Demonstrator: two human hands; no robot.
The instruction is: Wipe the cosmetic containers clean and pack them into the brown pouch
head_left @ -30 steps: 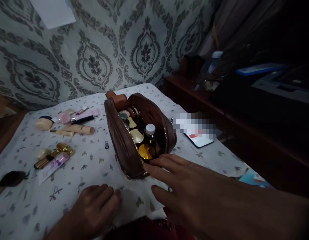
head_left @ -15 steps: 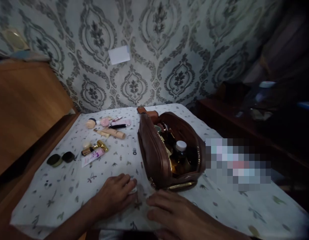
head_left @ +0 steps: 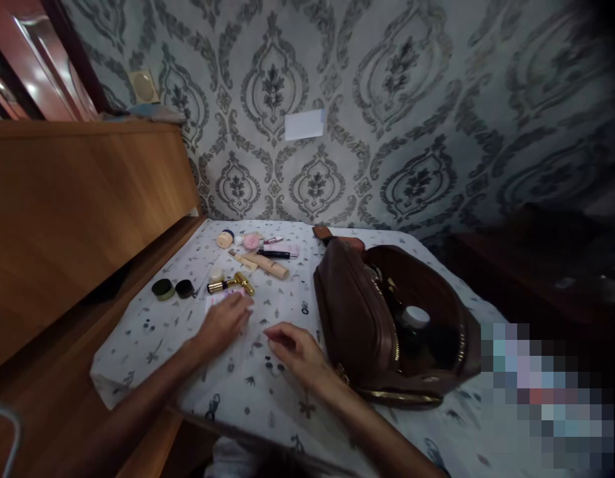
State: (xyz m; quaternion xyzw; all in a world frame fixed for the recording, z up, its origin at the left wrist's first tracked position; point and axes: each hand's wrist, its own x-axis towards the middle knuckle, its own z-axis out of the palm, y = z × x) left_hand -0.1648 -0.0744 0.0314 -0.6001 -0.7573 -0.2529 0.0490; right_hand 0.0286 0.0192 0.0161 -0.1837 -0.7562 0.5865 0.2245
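Note:
My left hand (head_left: 223, 325) is over the cloth in front of the cosmetics, its fingers bent together with a small whitish bit at the tips that I cannot make out. It partly covers a pink and white tube (head_left: 215, 299). Just behind lie a gold and dark lipstick-like tube (head_left: 222, 285) and a gold cap-like piece (head_left: 245, 283). My right hand (head_left: 297, 352) hovers between the left hand and the bag, fingers loosely curved and apart, seemingly holding nothing. The brown toiletry bag (head_left: 354, 318) stands unzipped at the right; inside shows a bottle with a white cap (head_left: 415, 317).
Further back lie a beige tube (head_left: 270, 265), a black pen-like stick (head_left: 274, 254), a pink round case (head_left: 251, 241) and a round jar (head_left: 225, 239). Two dark round pots (head_left: 162, 289) sit at the left. A wooden panel (head_left: 88, 219) borders the left side; patterned wallpaper rises behind.
The view has turned left. My left hand has moved away from the bag's front, toward the pink and white tube. My right hand has moved left, away from the bag's front edge.

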